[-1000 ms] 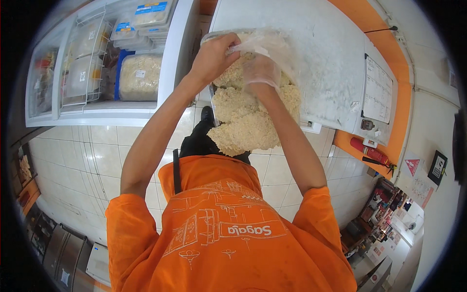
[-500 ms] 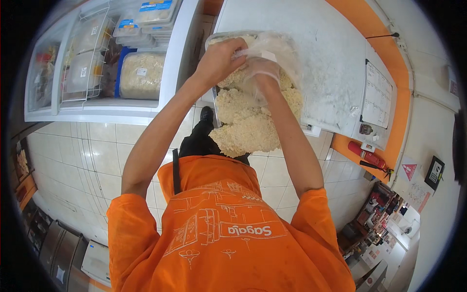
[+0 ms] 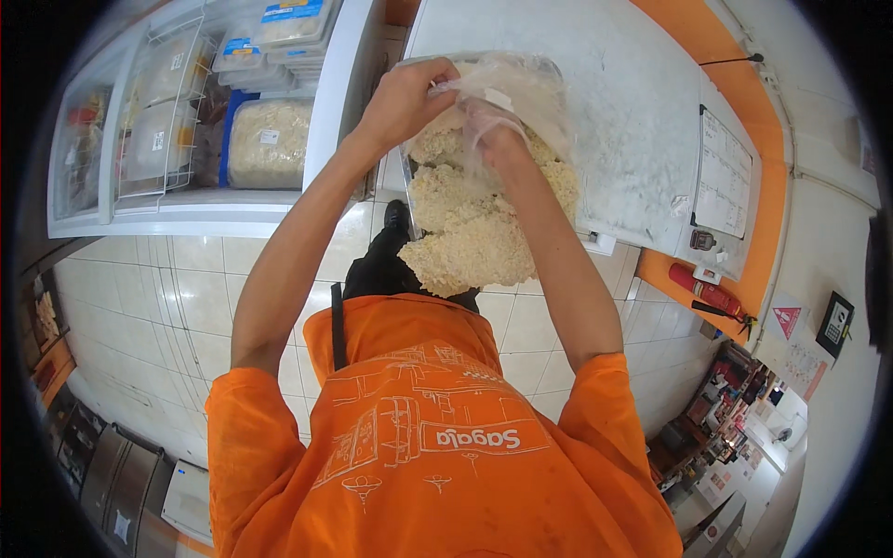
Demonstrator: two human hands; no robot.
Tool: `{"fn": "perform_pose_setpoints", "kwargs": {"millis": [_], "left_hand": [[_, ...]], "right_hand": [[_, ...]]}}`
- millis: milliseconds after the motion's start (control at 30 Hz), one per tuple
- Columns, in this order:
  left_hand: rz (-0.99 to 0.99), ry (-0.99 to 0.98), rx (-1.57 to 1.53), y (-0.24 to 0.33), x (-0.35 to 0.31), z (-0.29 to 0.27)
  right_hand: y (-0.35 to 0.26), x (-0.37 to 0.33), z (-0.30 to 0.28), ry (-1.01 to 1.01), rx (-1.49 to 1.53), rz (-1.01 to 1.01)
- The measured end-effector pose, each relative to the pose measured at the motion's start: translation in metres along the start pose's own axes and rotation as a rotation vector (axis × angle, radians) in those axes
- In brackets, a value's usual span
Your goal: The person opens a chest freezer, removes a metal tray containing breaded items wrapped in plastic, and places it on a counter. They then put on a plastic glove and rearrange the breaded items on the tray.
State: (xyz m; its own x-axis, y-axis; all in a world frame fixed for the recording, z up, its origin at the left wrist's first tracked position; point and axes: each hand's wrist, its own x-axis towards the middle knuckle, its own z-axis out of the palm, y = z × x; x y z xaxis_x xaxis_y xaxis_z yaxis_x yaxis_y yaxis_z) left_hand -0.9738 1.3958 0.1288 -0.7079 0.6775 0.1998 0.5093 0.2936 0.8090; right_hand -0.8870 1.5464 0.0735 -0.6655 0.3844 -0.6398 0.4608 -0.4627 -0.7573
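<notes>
Large, pale, crumb-coated pieces [image 3: 470,246] lie heaped in a tray [image 3: 407,191], and the nearest one hangs over its front edge. Over the far part is a crumpled clear plastic bag [image 3: 535,88] with a white label. My left hand [image 3: 409,98], bare, is closed, pinching the bag's edge between thumb and fingers. Close to its right, my right hand [image 3: 490,123] wears a clear plastic glove. Its fingers look curled at the bag, near the left fingertips, partly veiled by plastic.
The tray rests on a white freezer top [image 3: 623,121]. To the left, an open chest freezer [image 3: 186,219] holds stacked plastic tubs [image 3: 293,28], a wire basket [image 3: 172,112] and a bag of pale crumbs [image 3: 270,144]. A fire extinguisher [image 3: 707,290] stands at right.
Both hands have shifted slightly up and left, together with the bag's edge. The bag is spread a little differently over the coated pieces.
</notes>
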Motion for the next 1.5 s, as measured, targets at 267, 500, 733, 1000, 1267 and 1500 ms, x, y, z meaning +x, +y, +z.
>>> {"fn": "perform_pose_setpoints", "kwargs": {"millis": [267, 500, 733, 1000, 1267, 1500], "left_hand": [[0.023, -0.021, -0.016, 0.004, -0.004, -0.003], [0.059, -0.07, -0.029, 0.018, -0.004, 0.022], [0.027, -0.043, -0.026, 0.004, -0.005, 0.021], [-0.012, -0.024, -0.03, 0.012, -0.011, -0.003], [0.02, -0.051, -0.064, 0.013, -0.016, -0.01], [0.01, -0.122, -0.153, 0.008, -0.015, -0.018]], "right_hand": [[-0.01, -0.014, -0.012, 0.121, 0.239, -0.018], [-0.006, 0.051, -0.077, 0.226, 0.421, -0.217], [-0.01, -0.003, -0.055, 0.496, -0.434, -0.284], [-0.008, -0.069, -0.007, 0.273, -1.532, -0.672], [0.022, -0.037, 0.037, 0.056, -1.69, -0.922], [-0.005, -0.015, 0.009, -0.181, -1.821, -1.074]]}}
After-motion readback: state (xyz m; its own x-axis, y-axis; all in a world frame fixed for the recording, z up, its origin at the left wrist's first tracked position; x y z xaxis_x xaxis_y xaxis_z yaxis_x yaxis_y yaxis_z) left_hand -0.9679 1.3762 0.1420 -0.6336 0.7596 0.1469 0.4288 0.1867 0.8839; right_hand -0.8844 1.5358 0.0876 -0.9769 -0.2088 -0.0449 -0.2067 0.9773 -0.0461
